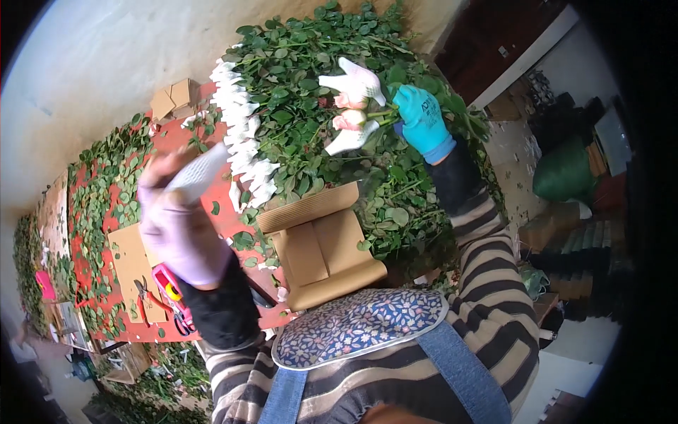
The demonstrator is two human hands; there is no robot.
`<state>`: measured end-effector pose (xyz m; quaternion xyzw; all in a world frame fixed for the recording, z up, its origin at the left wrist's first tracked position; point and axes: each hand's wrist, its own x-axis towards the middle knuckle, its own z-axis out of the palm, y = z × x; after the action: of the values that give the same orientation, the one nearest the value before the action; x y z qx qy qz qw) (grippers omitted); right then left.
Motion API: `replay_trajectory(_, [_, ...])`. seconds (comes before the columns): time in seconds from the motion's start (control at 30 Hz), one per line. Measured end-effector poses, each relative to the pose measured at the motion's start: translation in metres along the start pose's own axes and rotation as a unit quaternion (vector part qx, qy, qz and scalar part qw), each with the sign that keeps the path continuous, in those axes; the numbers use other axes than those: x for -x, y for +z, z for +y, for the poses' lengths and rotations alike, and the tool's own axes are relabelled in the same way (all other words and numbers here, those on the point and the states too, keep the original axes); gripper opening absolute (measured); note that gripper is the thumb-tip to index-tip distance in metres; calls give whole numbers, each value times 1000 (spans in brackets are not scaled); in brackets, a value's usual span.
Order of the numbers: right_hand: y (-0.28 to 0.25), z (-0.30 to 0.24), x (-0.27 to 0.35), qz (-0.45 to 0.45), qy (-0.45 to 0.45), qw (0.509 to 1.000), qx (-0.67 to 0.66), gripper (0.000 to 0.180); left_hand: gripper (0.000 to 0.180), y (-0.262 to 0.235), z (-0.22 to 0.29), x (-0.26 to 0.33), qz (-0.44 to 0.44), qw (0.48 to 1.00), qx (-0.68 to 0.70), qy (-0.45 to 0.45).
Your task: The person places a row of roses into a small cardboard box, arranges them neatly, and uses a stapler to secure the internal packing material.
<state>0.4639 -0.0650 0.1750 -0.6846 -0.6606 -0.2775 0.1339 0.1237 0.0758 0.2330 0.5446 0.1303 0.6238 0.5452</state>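
My right hand [424,121], in a turquoise glove, is closed around the stems of several pale pink roses [351,119] above the leaf heap. Some of their heads are wrapped in white foam net sleeves [360,80]. At the left, my left hand [173,219] wears a lavender glove with the fingertips bare, smeared by motion. It grips a loose white mesh sleeve [201,172] that points toward the upper right. Between my hands, close to my apron, stands a folded corrugated cardboard piece [318,247].
Rose stems and leaves [304,85] cover the red table [233,272], with a row of white-sleeved heads [240,127] along their left side. Pruning shears [150,302] and a pink tape dispenser [169,286] lie near a flat cardboard sheet [127,261]. A wall borders the far side.
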Motion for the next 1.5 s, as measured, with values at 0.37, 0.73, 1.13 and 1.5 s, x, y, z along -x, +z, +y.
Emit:
replay_trajectory(0.37, [-4,-60,-19,-42,-83,992,-87,60,30,22,-70,14,-139,969,5,-202])
replay_trajectory(0.73, [6,-66,-18,-102,-71,991,-43,55,45,12,-62,-5,-242,893,-376,-54])
replay_trajectory(1.13, [14,-40,9,-160,-16,986,-37,55,24,-49,-39,28,-136,962,-65,-228])
replay_trajectory(1.5, [17,-70,-7,-158,-21,986,-49,54,29,-8,-82,72,-296,874,-375,-93])
